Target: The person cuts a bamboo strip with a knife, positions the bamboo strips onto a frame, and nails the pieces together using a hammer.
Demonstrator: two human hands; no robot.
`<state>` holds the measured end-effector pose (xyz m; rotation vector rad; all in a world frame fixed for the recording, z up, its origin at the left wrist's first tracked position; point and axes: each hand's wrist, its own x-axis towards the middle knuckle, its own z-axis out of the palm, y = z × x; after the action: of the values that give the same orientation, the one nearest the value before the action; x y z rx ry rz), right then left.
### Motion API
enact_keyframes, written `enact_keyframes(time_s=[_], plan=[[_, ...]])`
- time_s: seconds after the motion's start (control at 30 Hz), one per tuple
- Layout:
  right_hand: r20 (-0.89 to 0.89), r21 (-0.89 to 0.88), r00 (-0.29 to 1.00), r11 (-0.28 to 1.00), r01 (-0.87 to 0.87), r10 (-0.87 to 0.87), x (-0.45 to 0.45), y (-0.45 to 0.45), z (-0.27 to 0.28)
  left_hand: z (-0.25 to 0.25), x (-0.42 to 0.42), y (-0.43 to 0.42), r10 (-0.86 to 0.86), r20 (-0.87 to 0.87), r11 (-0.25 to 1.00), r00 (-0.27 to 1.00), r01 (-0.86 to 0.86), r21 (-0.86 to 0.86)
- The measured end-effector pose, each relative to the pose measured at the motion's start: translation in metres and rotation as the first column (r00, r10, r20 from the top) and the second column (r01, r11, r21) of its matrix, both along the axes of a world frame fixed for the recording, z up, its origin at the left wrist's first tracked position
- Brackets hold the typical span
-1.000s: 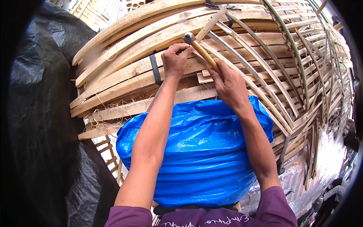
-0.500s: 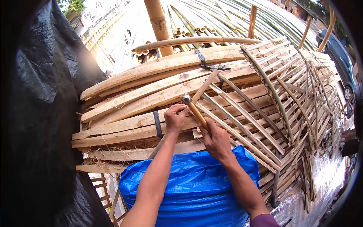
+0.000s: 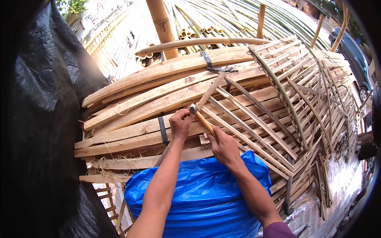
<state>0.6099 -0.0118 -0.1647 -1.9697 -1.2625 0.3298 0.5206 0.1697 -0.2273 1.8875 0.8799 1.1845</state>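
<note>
My right hand (image 3: pixel 226 146) is wrapped round the wooden handle of a hammer (image 3: pixel 204 123). The hammer's metal head lies right beside the fingers of my left hand (image 3: pixel 181 124), at the lower end of a short wooden strip (image 3: pixel 211 90). My left fingers are pinched together; what they hold is too small to make out. Several slats of a wooden lattice frame (image 3: pixel 254 119) run down to the right from there. Beneath both hands are stacked wooden planks (image 3: pixel 119 146), bound with black straps (image 3: pixel 162 130).
A blue tarp-like sheet (image 3: pixel 198 198) lies between my forearms. Black plastic sheeting (image 3: pixel 43 119) hangs at the left. An upright bamboo post (image 3: pixel 162 25) and bamboo poles (image 3: pixel 238 23) are beyond the planks. More lattice strips pile up at the right, and a car (image 3: pixel 353 59) stands behind.
The view has tilted up, bringing bamboo poles and the car into sight. The hammer's handle and my right hand have swung closer to my left hand, which stays pinched near the hammer head.
</note>
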Motion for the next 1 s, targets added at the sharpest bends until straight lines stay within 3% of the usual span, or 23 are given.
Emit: enact_keyframes(time_s=[0.13,0.23,0.33,0.47,0.53,0.6,0.7,0.77,0.87,1.0], plan=[[-0.067,0.057,0.998,0.998,0.009,-0.005,-0.004,-0.004,0.012,0.002,-0.001,-0.003,-0.001,0.022,1.000,1.000,0.000,0.022],[-0.148,0.202,0.988,0.979,-0.004,0.035,-0.006,-0.005,0.021,0.003,0.000,-0.003,0.030,-0.015,1.000,0.999,-0.030,-0.006],[0.000,0.124,1.000,0.992,0.001,-0.001,-0.001,-0.002,0.000,0.001,-0.001,0.000,0.013,-0.019,1.000,1.000,-0.013,0.022],[-0.017,0.106,1.000,0.994,0.015,-0.013,-0.001,-0.001,0.002,0.004,0.000,-0.002,0.001,0.024,0.999,1.000,-0.002,0.035],[-0.173,0.195,0.985,0.981,0.019,0.015,-0.005,-0.004,0.019,0.007,0.001,-0.004,0.014,0.016,0.999,1.000,-0.015,0.047],[-0.165,0.232,0.986,0.973,0.011,0.028,-0.006,-0.004,0.020,0.005,0.001,-0.002,0.008,0.002,0.998,1.000,-0.008,0.054],[-0.157,0.172,0.988,0.985,0.022,0.005,-0.002,-0.001,-0.001,0.005,0.000,-0.004,0.005,0.015,0.999,1.000,-0.006,0.040],[-0.063,0.092,0.998,0.995,0.023,-0.018,0.000,0.001,-0.007,0.003,0.001,-0.002,-0.016,0.040,1.000,0.999,0.015,0.028],[-0.201,0.137,0.980,0.990,0.027,0.001,-0.006,-0.003,0.023,0.006,0.001,-0.003,-0.002,0.031,0.996,1.000,-0.001,0.092],[-0.156,0.267,0.987,0.964,0.010,0.033,-0.008,-0.003,0.021,0.006,0.001,-0.003,0.017,-0.012,1.000,1.000,-0.017,0.021]])
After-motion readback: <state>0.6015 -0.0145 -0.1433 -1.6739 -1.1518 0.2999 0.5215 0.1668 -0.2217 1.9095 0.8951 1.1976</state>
